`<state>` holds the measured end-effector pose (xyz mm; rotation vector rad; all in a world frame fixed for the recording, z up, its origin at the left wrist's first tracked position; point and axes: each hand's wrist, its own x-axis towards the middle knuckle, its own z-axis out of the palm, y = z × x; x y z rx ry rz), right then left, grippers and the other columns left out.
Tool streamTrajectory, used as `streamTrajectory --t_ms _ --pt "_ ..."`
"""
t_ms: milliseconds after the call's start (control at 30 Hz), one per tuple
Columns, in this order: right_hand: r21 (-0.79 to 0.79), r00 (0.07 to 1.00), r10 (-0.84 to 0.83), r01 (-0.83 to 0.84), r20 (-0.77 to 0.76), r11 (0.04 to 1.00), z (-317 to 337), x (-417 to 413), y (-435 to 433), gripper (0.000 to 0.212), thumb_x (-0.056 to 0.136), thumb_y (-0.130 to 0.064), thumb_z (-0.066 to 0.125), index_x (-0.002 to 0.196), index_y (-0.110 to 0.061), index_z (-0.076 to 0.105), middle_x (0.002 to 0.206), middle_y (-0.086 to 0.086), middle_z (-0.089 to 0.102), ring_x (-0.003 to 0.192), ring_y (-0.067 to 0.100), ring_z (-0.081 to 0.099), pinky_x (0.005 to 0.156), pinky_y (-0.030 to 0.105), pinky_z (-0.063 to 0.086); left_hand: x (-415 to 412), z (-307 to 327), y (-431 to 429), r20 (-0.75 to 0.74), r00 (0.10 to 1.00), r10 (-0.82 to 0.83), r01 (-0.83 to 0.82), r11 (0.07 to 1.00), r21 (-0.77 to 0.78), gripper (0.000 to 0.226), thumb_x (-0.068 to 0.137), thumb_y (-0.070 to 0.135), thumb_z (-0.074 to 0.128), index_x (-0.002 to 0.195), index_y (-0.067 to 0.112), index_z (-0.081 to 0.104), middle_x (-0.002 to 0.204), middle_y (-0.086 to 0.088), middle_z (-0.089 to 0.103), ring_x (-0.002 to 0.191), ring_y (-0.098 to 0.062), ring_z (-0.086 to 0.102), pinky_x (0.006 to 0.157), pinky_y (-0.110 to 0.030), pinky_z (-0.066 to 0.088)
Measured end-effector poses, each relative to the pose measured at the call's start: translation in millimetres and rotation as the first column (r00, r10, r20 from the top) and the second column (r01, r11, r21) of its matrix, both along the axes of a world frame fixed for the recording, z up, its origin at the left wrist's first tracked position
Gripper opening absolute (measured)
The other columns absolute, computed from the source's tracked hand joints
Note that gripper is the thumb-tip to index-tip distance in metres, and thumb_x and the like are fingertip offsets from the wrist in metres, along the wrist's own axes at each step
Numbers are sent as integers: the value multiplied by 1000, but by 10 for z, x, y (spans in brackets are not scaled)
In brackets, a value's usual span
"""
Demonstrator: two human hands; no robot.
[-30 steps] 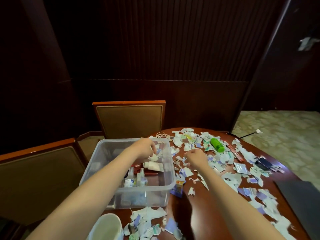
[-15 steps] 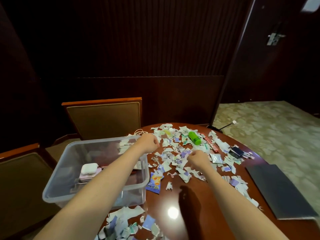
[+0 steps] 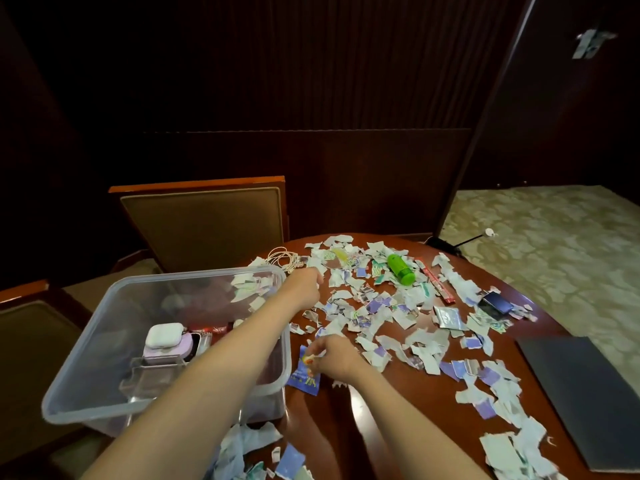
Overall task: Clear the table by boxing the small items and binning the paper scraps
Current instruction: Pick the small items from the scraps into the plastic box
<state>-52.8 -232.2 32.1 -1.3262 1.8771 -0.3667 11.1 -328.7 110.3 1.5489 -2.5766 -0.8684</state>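
Fingers (image 3: 314, 352) — right hand (image 3: 338, 357) — pinch blue packet (image 3: 304, 380).

A formal dining or meeting room: dark panelled walls (image 3: 311, 98), upholstered chairs (image 3: 204, 223), polished round table (image 3: 398, 403).

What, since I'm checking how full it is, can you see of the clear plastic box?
The clear plastic box is a lidless, translucent rectangular tub with rounded corners and a thick rim, standing upright at the left side of the table. It is mostly empty: a white earbud case sits on a lilac case, beside a red packet. The left forearm crosses above its near right corner; contact is unclear. A blue packet, pinched by the right hand, lies by its right wall.
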Motion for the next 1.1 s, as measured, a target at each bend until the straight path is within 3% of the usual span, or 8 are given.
streamTrajectory --t_ms 100,200,433,567,667,767,900,1100 --pt "86 967 182 -169 -180 982 -181 62 -90 62 76 -27 72 132 -19 49 134 8 47 121 26 47 99 32 42 -63 -83 -49 52 999 -10 9 1000 24 46 90 -9 42 132 10 49 140 -12 45 126 -26 46 96 -29 43" --pt "133 910 255 -223 -327 966 -270 103 -133 82 72 -39 74 140 -19 34 139 9 32 129 30 32 106 41 35 -153 -167 -104 105 994 8 -14 998 58 45 91 -7 44 134 7 48 139 -13 47 126 -28 47 99 -31 43" --pt "48 897 85 -71 -433 996 -281 -86 -285 66 74 -52 68 120 -6 54 128 13 41 120 30 38 98 36 38 -396 -231 -341 132 980 151 -166 980 107 33 93 7 45 123 -3 52 116 -18 59 106 -28 59 86 -34 50" --pt "-53 943 -100 87 -318 995 -210 -440 -405 51 69 -55 70 89 -10 62 113 10 51 109 26 46 87 32 41 -485 -400 -466 173 959 223 -242 966 96 46 92 14 47 135 0 39 133 -16 50 117 -30 53 93 -34 47" --pt "-123 914 -405 398 -35 909 -212 -726 -501 44 59 -54 73 62 -12 59 77 8 58 76 21 55 64 30 42 -586 -583 -477 257 935 242 -280 952 121 59 91 18 51 143 4 28 147 -20 30 132 -33 38 104 -37 40" --pt "-142 799 -581 601 157 787 -243 -961 -565 35 72 -39 74 65 -9 56 71 10 59 66 22 53 59 30 38 -702 -716 -543 278 908 315 -345 936 65 72 91 23 55 147 6 15 151 -20 17 139 -34 23 111 -39 28" --pt "-193 762 -603 645 235 739 -307 -1157 -616 33 79 -29 68 69 -10 43 74 10 48 66 22 43 53 28 30 -810 -835 -831 177 893 415 -405 910 -88 78 90 36 56 148 10 9 153 -23 13 142 -39 16 116 -44 18" --pt "-214 757 -592 649 275 730 -463 -1296 -594 29 81 -26 65 68 -15 41 73 6 52 67 22 48 55 28 34 -745 -1052 -1156 485 808 335 -352 934 -58 85 91 42 52 151 12 -1 156 -21 10 144 -38 7 117 -46 8"
